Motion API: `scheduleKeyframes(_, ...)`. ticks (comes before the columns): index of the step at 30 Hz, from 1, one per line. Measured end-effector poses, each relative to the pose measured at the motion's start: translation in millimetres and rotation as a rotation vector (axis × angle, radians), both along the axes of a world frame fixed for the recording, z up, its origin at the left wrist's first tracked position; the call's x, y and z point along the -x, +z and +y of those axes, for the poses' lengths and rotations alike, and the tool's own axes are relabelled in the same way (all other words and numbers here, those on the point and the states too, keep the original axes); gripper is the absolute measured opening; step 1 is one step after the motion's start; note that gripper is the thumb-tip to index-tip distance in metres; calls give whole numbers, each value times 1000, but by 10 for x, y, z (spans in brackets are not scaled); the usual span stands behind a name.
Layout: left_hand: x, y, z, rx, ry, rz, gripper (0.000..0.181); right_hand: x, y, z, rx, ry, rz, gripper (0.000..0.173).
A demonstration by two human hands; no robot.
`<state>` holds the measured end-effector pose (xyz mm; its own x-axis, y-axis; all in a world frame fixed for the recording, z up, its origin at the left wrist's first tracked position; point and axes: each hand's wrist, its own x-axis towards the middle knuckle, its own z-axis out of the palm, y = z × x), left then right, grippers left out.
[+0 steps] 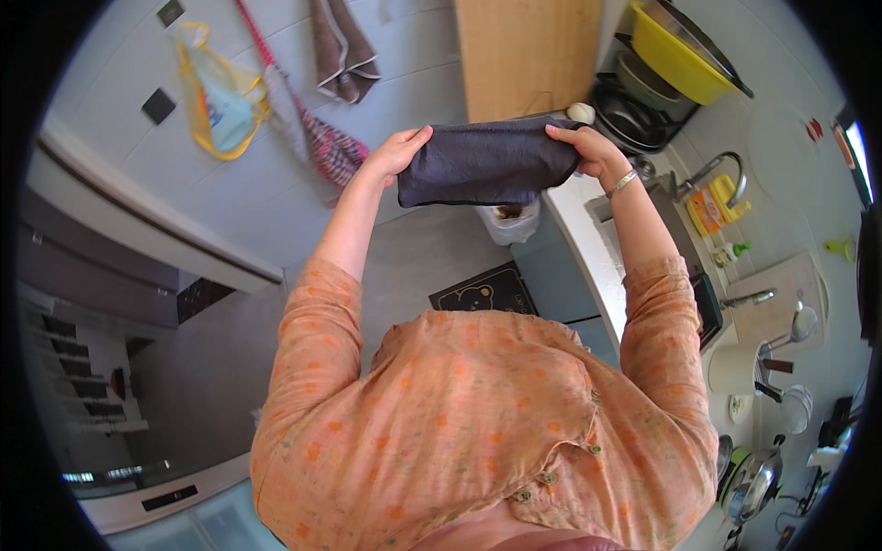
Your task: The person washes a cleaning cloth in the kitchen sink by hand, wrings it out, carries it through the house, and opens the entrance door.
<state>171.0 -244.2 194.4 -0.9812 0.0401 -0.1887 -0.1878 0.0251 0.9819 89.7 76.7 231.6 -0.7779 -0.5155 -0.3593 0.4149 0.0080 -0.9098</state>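
A dark grey cloth [489, 162] is stretched between my two hands, out in front of me. My left hand [400, 155] pinches its left upper corner, thumb on top. At the other end my right hand [589, 148], with a silver bracelet at the wrist, grips the right upper edge. The cloth hangs flat with its lower edge free, above the floor and partly in front of a bin with a pale plastic liner [513, 224]. The fingers behind the cloth are hidden.
A white counter [582, 231] runs along the right, with a sink tap [716, 165], a yellow jug [713, 206] and a utensil holder [734, 368]. Stacked basins [679, 52] stand at the upper right. A brown towel [342, 55] and a yellow-edged apron [224, 113] hang on the tiled wall. A black mat [482, 293] lies below.
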Motion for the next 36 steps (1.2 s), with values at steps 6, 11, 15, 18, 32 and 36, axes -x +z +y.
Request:
scheduleKeyframes(6, -639, -110, -932, -120, 149, -32, 33, -29, -148, -1194, 8, 150, -66, 46)
scheduleKeyframes(11, -1307, -336, -1729, -264, 241, 121, 29, -209, -284, -2228, -165, 422, -34, 57)
scheduleKeyframes(15, -1895, -289, -2195, -292, 607, 239, 30, -389, -425, -2954, -306, 787, -56, 76)
scheduleKeyframes(18, -2372, -406, -2664, -242, 782, 336, 33, -725, -423, -3507, -483, 984, 7, 79)
scheduleKeyframes(32, -3894, -1347, -3910, 1248, 1298, -11, 24, -1644, -1078, -5971, -180, 1299, 1734, 30)
scheduleKeyframes(36, -4006, -2147, -4190, -518, 2105, 311, 30, -2528, -849, -6467, 95, 1601, 1466, 35)
